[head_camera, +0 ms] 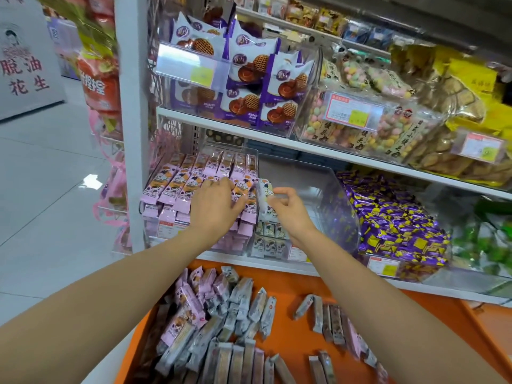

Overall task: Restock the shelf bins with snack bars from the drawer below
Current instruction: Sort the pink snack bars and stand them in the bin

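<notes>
A clear shelf bin (250, 155) on the lower shelf is packed with rows of pink snack bars (177, 187). My left hand (213, 206) lies flat on top of those bars, fingers spread. My right hand (291, 212) pinches a white-grey snack bar (264, 198), held upright at the divide between the pink bin and the neighbouring clear bin (340, 206). That second bin has a few white-grey bars (270, 239) at its front. Below, the open orange drawer (293, 275) holds several loose pink and grey bars (221, 309).
A bin of purple-and-yellow wrapped candies (396, 225) stands to the right. The shelf above carries purple cookie packs (249, 79) and bags of coloured puffs (368, 115). A white shelf post (133, 106) stands left, with tiled floor (41, 189) beyond it.
</notes>
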The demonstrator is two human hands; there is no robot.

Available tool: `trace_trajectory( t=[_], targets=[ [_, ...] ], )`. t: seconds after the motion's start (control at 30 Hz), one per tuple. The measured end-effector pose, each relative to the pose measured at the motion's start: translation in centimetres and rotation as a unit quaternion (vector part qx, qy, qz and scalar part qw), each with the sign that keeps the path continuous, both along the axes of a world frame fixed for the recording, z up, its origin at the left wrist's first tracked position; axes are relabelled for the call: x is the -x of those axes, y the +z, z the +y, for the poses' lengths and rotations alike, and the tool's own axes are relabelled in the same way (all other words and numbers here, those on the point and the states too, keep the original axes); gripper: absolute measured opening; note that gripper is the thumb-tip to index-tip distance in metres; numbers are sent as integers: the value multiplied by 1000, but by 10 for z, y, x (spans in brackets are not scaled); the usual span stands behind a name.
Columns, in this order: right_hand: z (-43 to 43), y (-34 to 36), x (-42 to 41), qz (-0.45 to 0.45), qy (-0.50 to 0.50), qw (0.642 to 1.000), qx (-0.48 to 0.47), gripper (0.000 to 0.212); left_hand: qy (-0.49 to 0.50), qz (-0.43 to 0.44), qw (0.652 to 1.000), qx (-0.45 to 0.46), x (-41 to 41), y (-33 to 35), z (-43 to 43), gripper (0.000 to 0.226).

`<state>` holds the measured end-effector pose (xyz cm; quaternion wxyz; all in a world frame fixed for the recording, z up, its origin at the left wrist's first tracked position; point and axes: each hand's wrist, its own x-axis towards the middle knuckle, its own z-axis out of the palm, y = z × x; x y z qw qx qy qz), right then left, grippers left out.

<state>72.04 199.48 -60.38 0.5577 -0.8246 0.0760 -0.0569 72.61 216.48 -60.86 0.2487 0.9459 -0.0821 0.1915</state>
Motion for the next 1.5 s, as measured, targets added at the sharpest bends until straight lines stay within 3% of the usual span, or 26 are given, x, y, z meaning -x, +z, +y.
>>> trace_trajectory(
  t=[0.23, 0.37, 0.53, 0.7, 0.93, 1.17, 1.3, 1.37, 1.5],
  targets=[
    [-15, 3, -5, 60, 38, 992, -102, 36, -4, -25, 999, -23, -7, -10, 0, 55],
    [-44, -1, -21, 60, -30, 993, -96, 34, -11, -45, 998, -29, -6, -16, -4, 58],
    [-81, -28, -32, 150, -121, 981, 11, 26, -20, -41, 998, -39, -6, -22, -11, 71],
    [-93, -40, -35, 235, -32, 945, 227, 10, -23, -58, 998, -29, -4, -27, -12, 72],
    [-93, -44, -43, 284, 37, 925, 250, 6, -19, -66, 997, -32, -2, -28, -11, 67],
    [-94, -42, -37, 259, 24, 940, 219, 5, -22, -65, 997, -40, 0, -27, -9, 67],
    [-82, -23, -30, 120, 26, 988, 96, 7, -20, -59, 997, -35, 1, -26, -6, 68],
    [-64, -5, -25, 59, 66, 995, 43, 8, -16, -55, 998, -29, 1, -26, -5, 67],
    [-16, 19, -19, -28, 116, 991, 55, 9, 4, -62, 998, -3, 2, -23, 0, 61]
  ],
)
